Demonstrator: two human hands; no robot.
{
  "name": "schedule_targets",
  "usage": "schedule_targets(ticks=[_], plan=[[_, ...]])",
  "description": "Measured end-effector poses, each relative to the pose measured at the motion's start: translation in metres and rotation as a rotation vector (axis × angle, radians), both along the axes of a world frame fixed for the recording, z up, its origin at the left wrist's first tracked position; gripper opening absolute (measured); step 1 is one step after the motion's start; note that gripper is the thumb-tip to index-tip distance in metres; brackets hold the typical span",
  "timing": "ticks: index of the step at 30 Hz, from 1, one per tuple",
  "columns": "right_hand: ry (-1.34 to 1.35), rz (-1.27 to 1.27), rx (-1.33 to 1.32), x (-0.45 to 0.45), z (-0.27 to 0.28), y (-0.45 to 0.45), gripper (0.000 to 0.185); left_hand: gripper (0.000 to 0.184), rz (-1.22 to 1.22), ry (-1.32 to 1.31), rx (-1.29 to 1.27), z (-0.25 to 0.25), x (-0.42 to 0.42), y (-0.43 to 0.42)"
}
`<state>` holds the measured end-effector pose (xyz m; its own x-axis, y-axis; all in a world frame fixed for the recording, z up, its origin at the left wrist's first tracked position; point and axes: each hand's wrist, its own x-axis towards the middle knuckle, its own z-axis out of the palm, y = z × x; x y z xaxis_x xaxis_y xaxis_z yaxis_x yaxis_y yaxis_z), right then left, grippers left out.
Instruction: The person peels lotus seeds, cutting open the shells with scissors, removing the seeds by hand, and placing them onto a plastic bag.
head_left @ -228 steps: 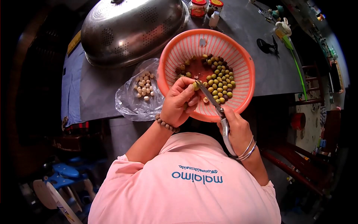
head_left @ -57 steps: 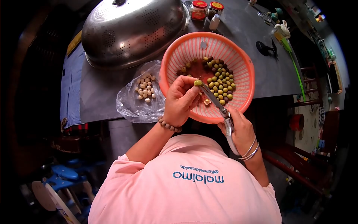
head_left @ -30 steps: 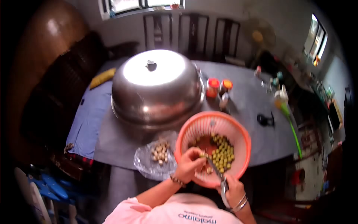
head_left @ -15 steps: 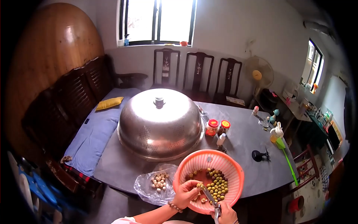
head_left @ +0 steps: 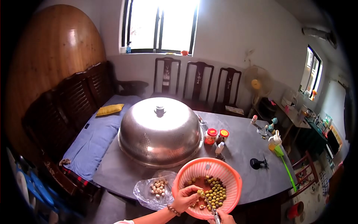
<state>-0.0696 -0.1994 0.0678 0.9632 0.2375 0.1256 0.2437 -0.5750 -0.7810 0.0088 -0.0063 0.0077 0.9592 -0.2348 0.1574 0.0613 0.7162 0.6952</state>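
From the basket (head_left: 240, 184), with twelve o'clock pointing away from the person, a big metal lid (head_left: 160, 134) bulked up at half past ten, blocking the way there. A clear plastic bag (head_left: 143, 192) holding pale nuts (head_left: 159, 187) lay at nine, hard by the rim. At twelve stood a white-capped bottle (head_left: 220, 146) and, just past it, two jars (head_left: 210, 136). A black stand (head_left: 256, 163) sat at two, and a green swatter (head_left: 286, 170) lay beyond it.

The table's (head_left: 238, 153) near edge ran under the basket, whose six o'clock side stuck out past it. Grey tabletop stretched between basket and stand, reaching its side edge around three.

Over the basket, the left hand (head_left: 185, 198) pinched a green fruit (head_left: 201, 193) between thumb and fingers; more olives (head_left: 217, 190) lay below, mostly toward two. The right hand (head_left: 225, 217), partly cut off, was wrapped round a cutter (head_left: 214, 210). I couldn't tell whether its tip touched the fruit.
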Motion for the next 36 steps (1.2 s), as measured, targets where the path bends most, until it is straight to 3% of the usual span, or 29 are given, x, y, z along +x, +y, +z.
schedule_targets(ticks=[7,10,15,18,19,21,25,27,30,31,36], plan=[[0.085,0.035,0.097,-0.002,0.015,0.004,0.023,0.014,-0.012,-0.008,0.033,0.004,0.002,0.002],[0.291,0.040,0.163,0.000,0.011,0.002,0.017,0.014,-0.004,-0.027,0.052,0.008,0.001,0.002],[0.266,0.119,0.262,0.000,-0.001,0.001,0.013,0.016,0.020,-0.092,0.128,0.007,0.002,0.006],[0.386,0.102,0.318,-0.003,0.009,0.001,0.014,0.014,0.063,-0.160,0.210,0.005,0.004,0.006],[0.671,0.040,0.403,0.000,0.005,0.000,0.026,0.013,0.088,-0.189,0.245,0.002,0.005,0.005],[0.755,0.122,0.388,0.003,0.009,-0.005,0.031,0.013,0.125,-0.220,0.307,0.000,0.005,0.006],[0.561,0.138,0.354,0.006,0.013,0.004,0.021,0.017,0.147,-0.178,0.230,0.006,-0.001,0.003],[0.313,0.107,0.160,0.008,-0.003,0.002,0.026,0.017,0.192,-0.194,0.224,0.009,-0.003,0.003],[0.301,0.041,-0.003,0.009,0.003,0.004,0.034,0.017,0.170,-0.190,0.156,0.001,-0.002,0.005],[0.254,0.016,-0.007,0.009,0.009,0.010,0.027,0.018,0.143,-0.198,0.129,0.002,-0.002,0.006],[0.145,-0.010,-0.167,0.012,0.004,0.009,0.034,0.012,0.086,-0.158,0.116,0.011,0.001,0.009]])
